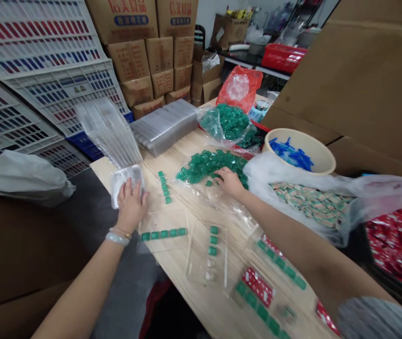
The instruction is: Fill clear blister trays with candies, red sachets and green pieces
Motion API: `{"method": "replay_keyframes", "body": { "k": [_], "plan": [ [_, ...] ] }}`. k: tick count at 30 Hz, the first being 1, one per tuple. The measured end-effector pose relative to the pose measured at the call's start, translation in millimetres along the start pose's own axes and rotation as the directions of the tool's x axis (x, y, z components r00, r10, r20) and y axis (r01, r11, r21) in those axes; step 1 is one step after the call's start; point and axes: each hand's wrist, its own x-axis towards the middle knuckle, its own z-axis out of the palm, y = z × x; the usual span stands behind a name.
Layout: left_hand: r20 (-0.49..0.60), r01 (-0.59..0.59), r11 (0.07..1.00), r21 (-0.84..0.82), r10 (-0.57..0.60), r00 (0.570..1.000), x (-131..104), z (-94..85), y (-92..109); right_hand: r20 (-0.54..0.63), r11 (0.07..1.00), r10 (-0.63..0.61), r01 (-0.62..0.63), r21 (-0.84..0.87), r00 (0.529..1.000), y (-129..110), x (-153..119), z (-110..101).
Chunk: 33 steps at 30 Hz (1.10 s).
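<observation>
My left hand (131,205) lies with fingers spread over a white plastic tray (115,190) at the table's left edge. My right hand (229,181) reaches to the front of a heap of small green square pieces (204,162); its fingers are bent but apart, and no held piece shows. In front of my hands lie clear plastic trays, each with a row of green squares: one with a crosswise row (164,233), one with three squares (213,240) beside bare slots. Another green row (164,187) lies by my left hand. Nearer trays also hold red patterned packets (258,286).
Stacked clear trays (169,125) stand at the back left. On the right are a cream bowl of blue pieces (300,150), a bag of small striped packets (314,202) and a cardboard box (363,89). White crates (63,89) and cartons (126,59) are behind.
</observation>
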Motion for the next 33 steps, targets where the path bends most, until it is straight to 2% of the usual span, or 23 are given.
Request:
{"method": "replay_keyframes", "body": {
  "k": [2, 3, 4, 5, 6, 9, 11, 14, 16, 18, 21, 24, 26, 27, 29, 31, 33],
  "plan": [
    [-0.071, -0.010, 0.974, -0.224, -0.006, 0.997, -4, -7.1, 23, -0.015, 0.970, 0.063, -0.057, 0.238, 0.998, 2, -10, -1],
    [-0.045, -0.011, 0.925, -0.381, -0.006, 0.999, -6, -8.1, 39, -0.011, 0.932, 0.100, -0.090, 0.350, 0.995, 2, -16, -1],
    [0.031, 0.010, 0.837, -0.547, 0.009, 0.999, -6, -6.6, 57, -0.003, 0.889, 0.138, -0.122, 0.440, 0.990, 1, -23, -1],
    [0.155, 0.078, 0.717, -0.692, 0.042, 0.987, -5, -2.4, 78, 0.001, 0.852, 0.172, -0.150, 0.501, 0.985, -2, -29, -2],
    [0.275, 0.177, 0.595, -0.784, 0.079, 0.958, -4, 4.1, 100, -0.005, 0.831, 0.196, -0.163, 0.531, 0.981, -5, -36, -3],
    [0.532, 0.480, 0.297, -0.826, 0.127, 0.837, 5, 28.7, 157, -0.095, 0.870, 0.130, -0.068, 0.488, 0.987, -19, -53, -9],
    [0.622, 0.613, 0.115, -0.782, 0.195, 0.758, 8, 40.2, 180, -0.163, 0.901, 0.036, 0.039, 0.431, 0.986, -27, -63, -15],
    [0.667, 0.711, -0.105, -0.696, 0.272, 0.693, 5, 41.9, 187, -0.233, 0.903, 0.017, 0.085, 0.421, 0.972, -31, -77, -20],
    [0.690, 0.744, -0.187, -0.641, 0.285, 0.666, 0, 36.0, 184, -0.273, 0.887, 0.054, 0.079, 0.454, 0.960, -32, -85, -21],
    [0.706, 0.768, -0.204, -0.607, 0.306, 0.639, -5, 29.1, 179, -0.294, 0.875, 0.077, 0.077, 0.478, 0.953, -34, -92, -22],
    [0.703, 0.780, -0.131, -0.612, 0.360, 0.613, -10, 22.1, 178, -0.299, 0.910, 0.038, 0.090, 0.405, 0.954, -43, -103, -25],
    [0.683, 0.749, -0.062, -0.659, 0.368, 0.631, -13, 19.4, 179, -0.289, 0.932, 0.000, 0.105, 0.347, 0.957, -53, -110, -29],
    [0.681, 0.736, -0.052, -0.675, 0.342, 0.648, -17, 17.5, 179, -0.281, 0.899, 0.059, 0.072, 0.432, 0.958, -55, -114, -30],
    [0.689, 0.743, -0.050, -0.668, 0.337, 0.642, -19, 15.9, 178, -0.272, 0.868, 0.097, 0.052, 0.494, 0.957, -55, -116, -31],
    [0.719, 0.780, -0.044, -0.624, 0.359, 0.596, -25, 11.4, 175, -0.238, 0.798, 0.143, 0.031, 0.603, 0.961, -54, -120, -31],
    [0.750, 0.832, -0.033, -0.554, 0.414, 0.516, -30, 5.2, 171, -0.188, 0.743, 0.124, 0.034, 0.669, 0.974, -53, -126, -33],
    [0.758, 0.860, -0.029, -0.509, 0.457, 0.464, -35, -1.8, 168, -0.132, 0.703, 0.086, 0.034, 0.710, 0.987, -54, -133, -37]
  ]
}}
